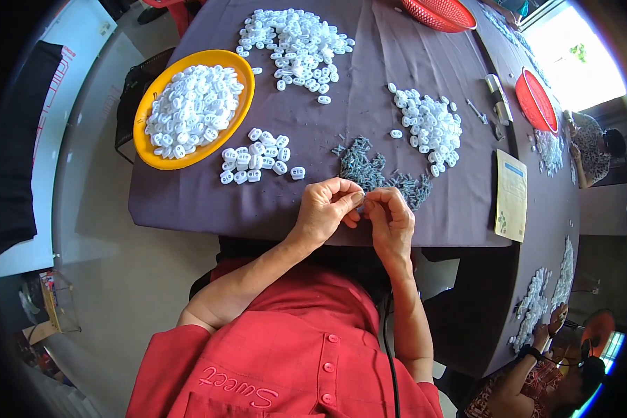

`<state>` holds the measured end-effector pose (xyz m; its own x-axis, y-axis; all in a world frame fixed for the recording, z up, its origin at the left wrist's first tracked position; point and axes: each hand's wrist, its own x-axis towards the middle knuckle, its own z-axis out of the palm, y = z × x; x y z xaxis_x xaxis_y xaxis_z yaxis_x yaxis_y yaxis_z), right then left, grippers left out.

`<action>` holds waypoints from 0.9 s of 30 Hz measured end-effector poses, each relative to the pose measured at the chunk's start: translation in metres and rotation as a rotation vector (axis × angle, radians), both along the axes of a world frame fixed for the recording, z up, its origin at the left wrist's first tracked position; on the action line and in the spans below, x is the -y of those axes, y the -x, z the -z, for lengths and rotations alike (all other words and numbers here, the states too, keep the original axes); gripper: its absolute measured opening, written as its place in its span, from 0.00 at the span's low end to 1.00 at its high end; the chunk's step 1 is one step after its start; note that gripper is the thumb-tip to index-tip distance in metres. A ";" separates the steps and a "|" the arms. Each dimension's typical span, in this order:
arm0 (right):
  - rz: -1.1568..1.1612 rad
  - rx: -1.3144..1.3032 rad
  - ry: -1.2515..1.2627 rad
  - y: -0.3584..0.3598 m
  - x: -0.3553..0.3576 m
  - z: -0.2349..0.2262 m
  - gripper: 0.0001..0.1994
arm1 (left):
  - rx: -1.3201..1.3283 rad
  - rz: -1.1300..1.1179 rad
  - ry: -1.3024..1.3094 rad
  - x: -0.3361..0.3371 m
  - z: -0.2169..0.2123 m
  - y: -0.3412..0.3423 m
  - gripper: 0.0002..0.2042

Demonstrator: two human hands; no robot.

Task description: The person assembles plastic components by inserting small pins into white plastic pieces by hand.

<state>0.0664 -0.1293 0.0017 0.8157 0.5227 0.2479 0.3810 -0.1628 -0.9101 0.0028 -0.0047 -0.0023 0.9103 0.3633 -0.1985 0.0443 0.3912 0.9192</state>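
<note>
My left hand and my right hand meet over the table's near edge, thumbs and fingers pinched together. Whatever sits between the fingertips is too small and covered to make out. Right beyond the fingers lies a pile of small grey-green slim pieces, spreading to the right. To the left of my left hand is a loose group of white oval plastic pieces with dark slots. Farther off to the right, another heap of white pieces rests on the cloth.
A yellow plate heaped with white pieces stands at the left edge. More white pieces lie at the back. Red baskets, a tan booklet and a screw-like tool are rightward. Other people sit along the right side.
</note>
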 end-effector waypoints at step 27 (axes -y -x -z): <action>-0.001 0.200 0.029 0.004 0.000 -0.003 0.06 | -0.041 0.091 -0.019 -0.004 0.001 0.000 0.06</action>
